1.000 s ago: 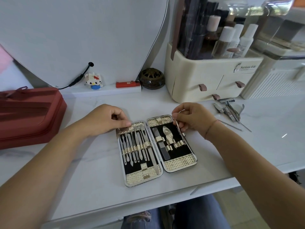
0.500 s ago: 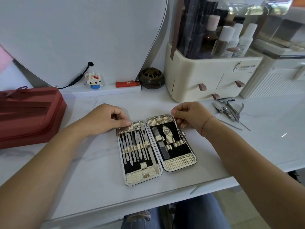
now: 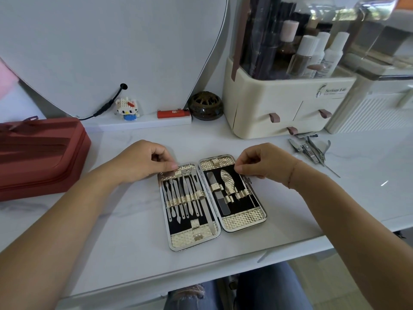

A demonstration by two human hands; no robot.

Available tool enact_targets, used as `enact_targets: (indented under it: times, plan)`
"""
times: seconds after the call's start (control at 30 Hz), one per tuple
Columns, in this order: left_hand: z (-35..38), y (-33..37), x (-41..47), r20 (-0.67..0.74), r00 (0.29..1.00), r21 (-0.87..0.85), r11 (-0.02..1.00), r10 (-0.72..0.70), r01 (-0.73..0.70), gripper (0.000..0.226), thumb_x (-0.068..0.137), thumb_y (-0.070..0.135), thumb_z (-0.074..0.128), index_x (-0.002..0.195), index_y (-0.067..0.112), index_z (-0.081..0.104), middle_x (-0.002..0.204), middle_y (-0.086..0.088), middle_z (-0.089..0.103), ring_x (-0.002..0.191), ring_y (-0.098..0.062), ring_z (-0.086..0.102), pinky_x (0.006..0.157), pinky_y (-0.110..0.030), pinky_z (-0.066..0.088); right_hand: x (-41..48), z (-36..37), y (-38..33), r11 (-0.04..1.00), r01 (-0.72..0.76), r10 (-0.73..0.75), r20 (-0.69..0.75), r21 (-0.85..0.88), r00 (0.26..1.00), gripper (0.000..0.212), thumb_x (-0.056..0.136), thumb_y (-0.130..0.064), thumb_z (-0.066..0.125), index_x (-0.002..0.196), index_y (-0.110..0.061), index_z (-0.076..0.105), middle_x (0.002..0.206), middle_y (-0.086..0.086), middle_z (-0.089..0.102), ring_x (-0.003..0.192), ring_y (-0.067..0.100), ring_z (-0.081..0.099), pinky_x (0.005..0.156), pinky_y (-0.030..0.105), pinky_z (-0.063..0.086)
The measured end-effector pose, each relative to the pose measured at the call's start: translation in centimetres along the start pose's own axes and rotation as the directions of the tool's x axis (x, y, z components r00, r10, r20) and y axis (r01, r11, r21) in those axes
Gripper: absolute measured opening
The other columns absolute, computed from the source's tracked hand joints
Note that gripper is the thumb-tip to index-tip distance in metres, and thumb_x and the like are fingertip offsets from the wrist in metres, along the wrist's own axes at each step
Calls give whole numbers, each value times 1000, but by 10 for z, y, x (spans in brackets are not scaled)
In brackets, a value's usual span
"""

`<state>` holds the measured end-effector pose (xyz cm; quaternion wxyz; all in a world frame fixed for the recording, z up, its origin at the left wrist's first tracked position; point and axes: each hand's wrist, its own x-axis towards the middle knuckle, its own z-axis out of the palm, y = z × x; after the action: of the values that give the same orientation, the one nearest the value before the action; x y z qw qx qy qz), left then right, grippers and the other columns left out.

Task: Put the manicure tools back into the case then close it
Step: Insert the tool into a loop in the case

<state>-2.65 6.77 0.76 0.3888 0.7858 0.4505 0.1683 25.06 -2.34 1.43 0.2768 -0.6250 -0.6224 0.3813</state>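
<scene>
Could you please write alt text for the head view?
An open manicure case lies on a white table, its loops mostly filled with tools. The left hand holds its far corner; the right hand pinches near its right edge. Loose clippers lie further right.

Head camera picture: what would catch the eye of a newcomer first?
The open manicure case lies flat in the middle of the white table, with metal tools strapped inside. The left hand and the right hand are at its far end. A pile of loose tools lies at the right, before the cream organiser.
</scene>
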Motion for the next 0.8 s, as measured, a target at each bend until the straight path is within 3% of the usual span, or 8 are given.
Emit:
enact_targets:
  times: [0.17,0.3,0.4,0.53,0.7,0.8]
  plan:
    - [0,0,0,6,1000,8,1000,-6,6,11,75,29,77,71,19,74,67,-3,70,56,-7,50,56,-24,40,-3,2,7,998,41,-39,-58,41,998,9,76,-6,72,81,-14,70,56,-11,59,52,0,50,52,13,42]
    - [0,0,0,4,1000,12,1000,0,0,10,75,28,77,70,20,74,67,1,70,55,-4,50,57,-21,40,-15,-18,24,997,48,-66,-356,-59,932,11,77,-9,72,79,-19,68,73,-6,65,61,-8,57,64,4,43]
    - [0,-1,1,-1,1000,21,1000,4,-4,10,74,29,78,71,21,74,68,1,70,58,-4,52,61,-22,42,-34,-51,38,958,-121,-38,-529,-262,848,9,75,-13,74,75,-18,67,66,-8,60,59,-3,54,58,4,39]
    - [0,-2,1,-2,1000,27,1000,4,-4,11,74,30,78,70,20,74,73,-4,71,62,-11,54,64,-28,43,-49,-78,52,839,-356,101,-523,-412,846,8,73,-20,76,73,-16,68,64,-4,56,62,7,48,56,18,34]
    - [1,-1,0,-13,1000,34,999,1,0,9,74,28,78,70,21,74,69,-2,70,55,-4,50,60,-23,41,-47,-80,50,776,-411,192,-441,-478,877,15,77,-22,71,63,-18,65,66,1,62,65,17,55,57,26,36]
    - [1,-1,0,-11,1000,30,1000,3,-3,9,75,28,77,70,21,74,71,-5,71,58,-6,51,60,-24,41,-44,-81,44,689,-430,245,-370,-584,896,25,83,-25,63,73,-3,70,74,14,69,71,28,61,60,29,42]
